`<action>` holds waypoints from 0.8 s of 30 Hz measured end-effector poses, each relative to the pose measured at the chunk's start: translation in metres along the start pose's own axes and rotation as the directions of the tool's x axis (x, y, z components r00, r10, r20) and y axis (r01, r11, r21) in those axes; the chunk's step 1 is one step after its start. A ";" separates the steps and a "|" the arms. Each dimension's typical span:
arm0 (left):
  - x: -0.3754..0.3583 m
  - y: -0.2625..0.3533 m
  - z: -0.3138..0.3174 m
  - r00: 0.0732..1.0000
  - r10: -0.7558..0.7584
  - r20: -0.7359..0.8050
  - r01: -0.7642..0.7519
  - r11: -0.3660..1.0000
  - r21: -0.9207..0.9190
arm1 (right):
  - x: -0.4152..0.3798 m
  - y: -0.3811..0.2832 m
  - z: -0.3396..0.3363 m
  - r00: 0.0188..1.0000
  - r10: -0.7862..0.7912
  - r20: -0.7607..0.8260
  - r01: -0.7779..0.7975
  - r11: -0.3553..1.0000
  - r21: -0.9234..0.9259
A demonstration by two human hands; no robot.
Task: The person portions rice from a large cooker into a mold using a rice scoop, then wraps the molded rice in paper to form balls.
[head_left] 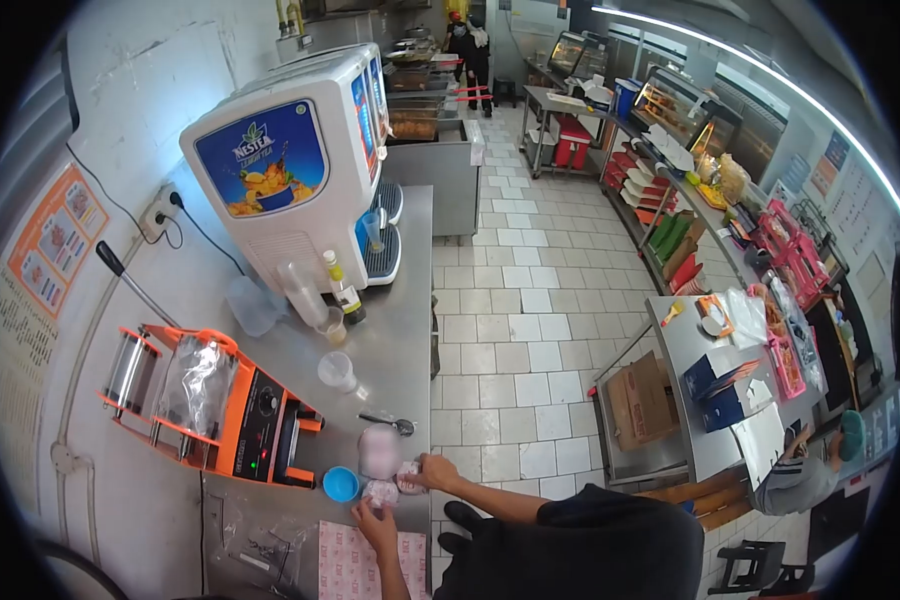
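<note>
My right hand is closed on a small pink-white cup at the front edge of the steel counter. My left hand touches a second pinkish cup right beside it; whether it grips that cup is hard to tell. A taller cup of pink drink stands just behind both. A blue lid-like cup sits to their left, against the orange cup-sealing machine. The cups are blurred.
A spoon, a clear plastic cup, a bottle and stacked cups stand before the Nestea dispenser. Pink-printed sheets lie near me. A person sits at lower right; another stands far back.
</note>
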State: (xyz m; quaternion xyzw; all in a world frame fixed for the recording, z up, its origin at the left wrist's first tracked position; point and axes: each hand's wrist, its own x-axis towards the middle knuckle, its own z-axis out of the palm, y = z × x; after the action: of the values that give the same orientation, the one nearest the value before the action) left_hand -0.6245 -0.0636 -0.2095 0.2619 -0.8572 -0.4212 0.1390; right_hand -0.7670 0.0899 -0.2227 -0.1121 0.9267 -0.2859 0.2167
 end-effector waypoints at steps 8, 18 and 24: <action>0.028 0.115 0.059 0.970 0.220 -0.100 -0.238 0.941 -0.242 | 0.015 0.040 -0.036 0.865 0.079 0.496 -0.219 0.948 0.230; 0.108 0.175 0.265 0.624 0.280 0.729 -0.258 0.955 -0.145 | 0.068 0.249 -0.176 0.989 -0.128 -0.076 0.148 0.817 0.557; 0.160 0.169 0.334 0.414 0.111 0.903 -0.318 0.948 0.029 | 0.194 0.326 -0.275 0.928 0.060 -0.367 0.158 0.831 0.534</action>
State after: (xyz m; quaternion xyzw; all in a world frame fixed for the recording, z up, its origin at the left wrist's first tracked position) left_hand -0.9663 0.1488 -0.2747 -0.0993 -0.8638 -0.3876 -0.3063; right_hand -1.0929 0.4222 -0.2721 -0.0130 0.8242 -0.5634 0.0548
